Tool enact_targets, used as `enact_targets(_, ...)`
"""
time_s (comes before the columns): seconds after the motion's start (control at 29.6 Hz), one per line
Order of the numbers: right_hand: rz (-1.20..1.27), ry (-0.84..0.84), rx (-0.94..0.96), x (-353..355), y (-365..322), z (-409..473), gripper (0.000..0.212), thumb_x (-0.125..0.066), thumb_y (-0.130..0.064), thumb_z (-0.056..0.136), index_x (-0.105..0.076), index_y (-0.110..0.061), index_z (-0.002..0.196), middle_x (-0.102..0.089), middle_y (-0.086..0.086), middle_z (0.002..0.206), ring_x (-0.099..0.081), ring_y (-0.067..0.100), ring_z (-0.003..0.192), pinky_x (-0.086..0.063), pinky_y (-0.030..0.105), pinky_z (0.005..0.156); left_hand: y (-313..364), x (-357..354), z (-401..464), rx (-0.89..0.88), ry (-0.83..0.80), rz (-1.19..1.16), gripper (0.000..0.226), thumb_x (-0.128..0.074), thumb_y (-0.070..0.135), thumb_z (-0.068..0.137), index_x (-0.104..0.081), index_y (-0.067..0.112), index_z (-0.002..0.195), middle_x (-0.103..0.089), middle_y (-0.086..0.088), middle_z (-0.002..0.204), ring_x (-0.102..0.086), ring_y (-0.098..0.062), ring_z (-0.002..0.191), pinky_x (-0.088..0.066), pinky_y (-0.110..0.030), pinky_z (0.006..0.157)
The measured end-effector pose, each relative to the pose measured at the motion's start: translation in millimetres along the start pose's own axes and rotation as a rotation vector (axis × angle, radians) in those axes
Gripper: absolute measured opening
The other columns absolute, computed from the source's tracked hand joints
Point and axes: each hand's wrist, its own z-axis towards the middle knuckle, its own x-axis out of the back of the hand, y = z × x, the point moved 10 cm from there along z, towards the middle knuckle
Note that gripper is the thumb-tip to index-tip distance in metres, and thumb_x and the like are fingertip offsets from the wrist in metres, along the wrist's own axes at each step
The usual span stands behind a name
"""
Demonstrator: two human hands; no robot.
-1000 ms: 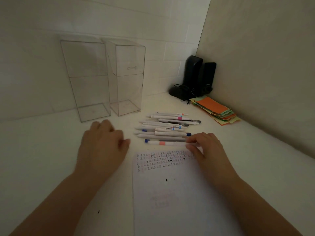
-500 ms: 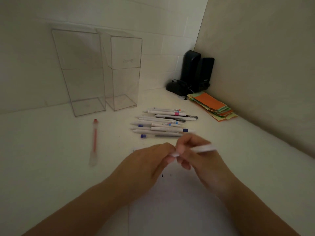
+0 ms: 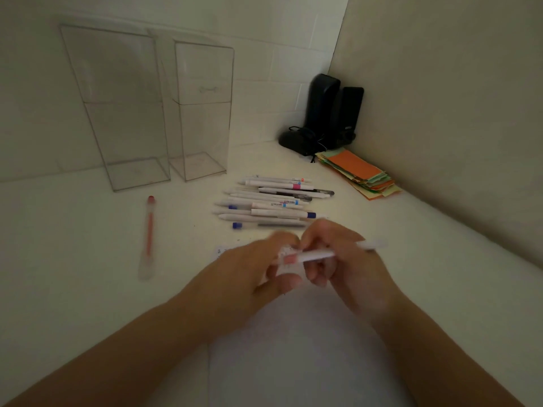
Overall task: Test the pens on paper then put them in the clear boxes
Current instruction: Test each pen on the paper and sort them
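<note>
Both hands met above the white sheet of paper (image 3: 308, 348) on the white bench (image 3: 73, 259): the right hand (image 3: 343, 259) gripped a white pen with a pink band (image 3: 314, 255), the left hand (image 3: 252, 271) pinching its near end. Two tall clear plastic boxes (image 3: 123, 113) stood behind the row of white pens (image 3: 270, 204); a red capped pen (image 3: 150, 230) lay apart.
</note>
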Motion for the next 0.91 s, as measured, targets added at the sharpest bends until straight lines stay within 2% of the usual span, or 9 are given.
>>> enact_targets(0.1,0.029,0.144,-0.079,32,4,4,0.038,-0.049,-0.035,0.086,-0.068,-0.005,0.072,-0.063,0.013,0.058,-0.051,0.021,0.046,-0.039,0.024,0.044,-24,10,-3,0.152,0.052,0.024,0.038,-0.056,0.051,0.079,-0.023,0.053,0.099,-0.048,0.022,0.094,-0.049,0.006,0.068,-0.034,-0.008,0.06)
enact_targets(0.2,-0.306,0.313,-0.128,55,13,4,0.029,-0.068,-0.033,0.075,-0.056,-0.01,0.062,-0.052,-0.003,0.047,-0.042,0.011,0.045,-0.035,0.024,0.045,-36,7,-3,0.179,0.007,0.064,0.04,-0.062,0.047,0.076,-0.03,0.045,0.1,-0.049,0.023,0.089,-0.047,0.012,0.071,-0.033,-0.01,0.059)
enact_targets(0.27,-0.549,0.347,-0.126,54,17,9,0.03,-0.07,-0.015,0.076,-0.046,-0.013,0.058,-0.048,-0.008,0.04,-0.04,0.003,0.04,-0.034,0.016,0.041,-40,-4,-2,0.177,-0.071,0.076,0.037,-0.067,0.042,0.075,-0.038,0.041,0.099,-0.05,0.025,0.087,-0.044,0.018,0.075,-0.034,-0.008,0.06)
enact_targets(0.34,-0.611,0.367,-0.09,49,17,11,0.029,-0.064,-0.005,0.074,-0.042,-0.011,0.057,-0.046,-0.007,0.041,-0.038,0.002,0.038,-0.03,0.012,0.038,-40,-5,0,0.162,-0.081,0.091,0.036,-0.069,0.04,0.074,-0.043,0.038,0.098,-0.05,0.026,0.086,-0.042,0.02,0.077,-0.034,-0.006,0.063)
enact_targets(0.57,-0.694,0.353,-0.047,48,15,12,0.03,-0.059,0.001,0.074,-0.037,-0.011,0.057,-0.035,-0.001,0.05,-0.031,0.005,0.042,-0.025,0.013,0.039,-39,-3,-1,0.138,-0.038,0.053,0.033,-0.071,0.036,0.073,-0.047,0.037,0.097,-0.052,0.024,0.085,-0.043,0.019,0.077,-0.032,-0.003,0.065)
enact_targets(0.64,-0.624,0.402,-0.046,53,11,9,0.03,-0.06,0.001,0.074,-0.039,-0.011,0.056,-0.038,0.0,0.047,-0.032,0.004,0.04,-0.026,0.012,0.039,-39,-1,-2,0.127,-0.025,0.061,0.035,-0.07,0.034,0.074,-0.044,0.039,0.097,-0.052,0.024,0.087,-0.043,0.017,0.081,-0.032,-0.003,0.067)
enact_targets(0.71,-0.339,0.437,-0.03,62,8,4,0.031,-0.068,-0.008,0.075,-0.045,-0.012,0.055,-0.043,-0.001,0.044,-0.034,0.005,0.038,-0.029,0.014,0.039,-36,4,-1,0.099,0.018,0.031,0.038,-0.061,0.018,0.081,-0.039,0.041,0.101,-0.052,0.025,0.098,-0.044,0.013,0.091,-0.032,-0.002,0.072)
enact_targets(0.81,0.019,0.232,-0.031,42,9,4,0.027,-0.066,-0.03,0.08,-0.06,-0.018,0.056,-0.053,0.001,0.048,-0.036,0.009,0.041,-0.028,0.017,0.039,-30,9,0,0.098,0.062,-0.077,0.044,-0.042,-0.002,0.09,-0.033,0.033,0.114,-0.05,0.027,0.116,-0.05,0.008,0.098,-0.034,-0.001,0.081)
enact_targets(0.91,0.117,0.017,-0.031,9,11,5,0.032,-0.052,-0.03,0.087,-0.07,-0.014,0.066,-0.063,0.006,0.057,-0.045,0.012,0.044,-0.035,0.018,0.041,-26,12,0,0.098,0.067,-0.078,0.037,-0.049,0.013,0.091,-0.032,0.036,0.114,-0.053,0.05,0.085,-0.054,0.015,0.081,-0.034,0.002,0.071)
